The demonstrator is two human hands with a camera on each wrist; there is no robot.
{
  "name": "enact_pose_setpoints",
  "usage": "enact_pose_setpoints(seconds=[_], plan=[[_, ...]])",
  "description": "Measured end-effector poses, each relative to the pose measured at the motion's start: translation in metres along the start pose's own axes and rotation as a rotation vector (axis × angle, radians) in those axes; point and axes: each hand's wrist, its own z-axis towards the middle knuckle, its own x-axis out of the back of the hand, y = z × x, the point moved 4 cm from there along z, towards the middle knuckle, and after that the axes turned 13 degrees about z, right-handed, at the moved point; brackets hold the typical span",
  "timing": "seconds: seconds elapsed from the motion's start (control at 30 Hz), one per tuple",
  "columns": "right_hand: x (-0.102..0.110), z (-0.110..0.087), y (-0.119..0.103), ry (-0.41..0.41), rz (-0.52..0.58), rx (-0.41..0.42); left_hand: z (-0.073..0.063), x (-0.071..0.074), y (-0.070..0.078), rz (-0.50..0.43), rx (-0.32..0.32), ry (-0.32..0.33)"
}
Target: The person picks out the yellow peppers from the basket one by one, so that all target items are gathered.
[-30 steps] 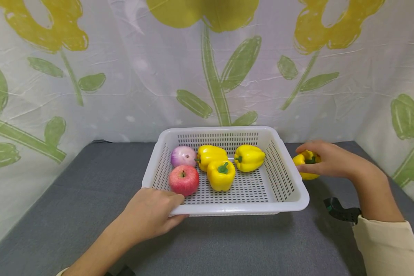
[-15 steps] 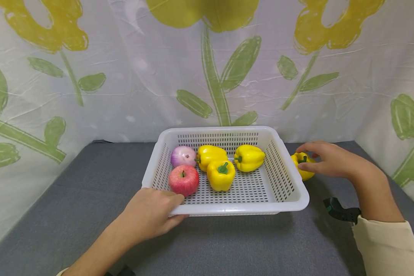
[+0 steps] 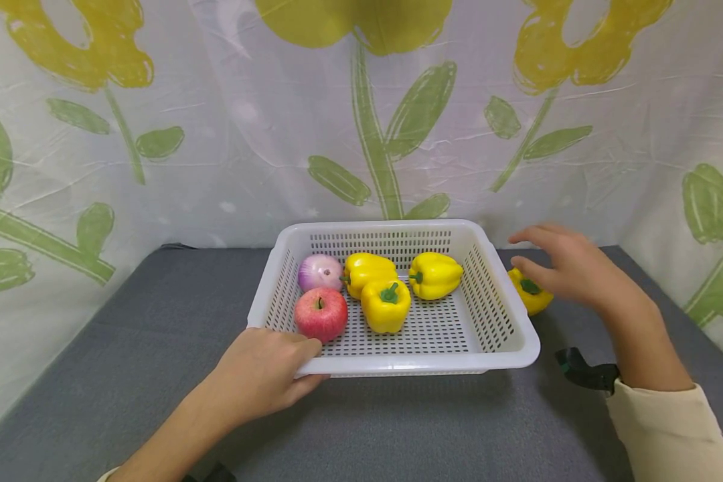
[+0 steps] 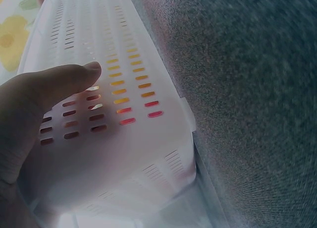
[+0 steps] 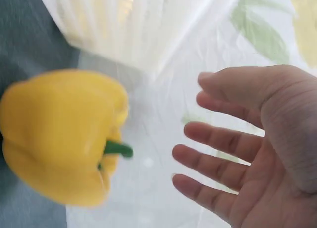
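Backdrop cloth [image 3: 247,134], white, printed with yellow flowers [image 3: 397,27] and green leaves [image 3: 424,104], hung behind and at both sides. Table [image 3: 126,335], covered in grey fabric. Basket [image 3: 410,363], white plastic, slotted walls and floor, on the table at centre.

Left hand [image 3: 271,371]: pinches the basket rim at the near left corner, thumb laid along the outside of the near wall. Right hand [image 3: 572,264]: fingers spread, holding nothing, raised beside the loose pepper [image 3: 535,301] — a gap between them shows in the right wrist view. Sleeve [image 3: 669,428], beige, on the right arm.

Peppers, yellow, four in all. The loose pepper rests on the table just outside the basket's right wall. Inside the basket: back pepper [image 3: 370,273], on its side, stem to the left; front pepper [image 3: 385,308], upright, just before it; right pepper [image 3: 436,276], on its side, apart from both. Apple [image 3: 321,314], red, stem up, in the left part of the basket. Onion [image 3: 320,273], purple, directly behind the apple.

Smallest item: green stem [image 5: 119,148] of the loose pepper — turned toward the right hand.
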Motion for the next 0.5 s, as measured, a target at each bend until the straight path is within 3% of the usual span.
enact_pose_setpoints(seconds=[0.13,0.5], plan=[[-0.010,0.006,-0.012,-0.016,0.022,0.048,0.000,0.000,0.000,0.003,0.002,0.000],[-0.048,0.020,-0.034,-0.169,0.082,0.110,0.000,-0.001,0.000,0.000,0.005,-0.002]])
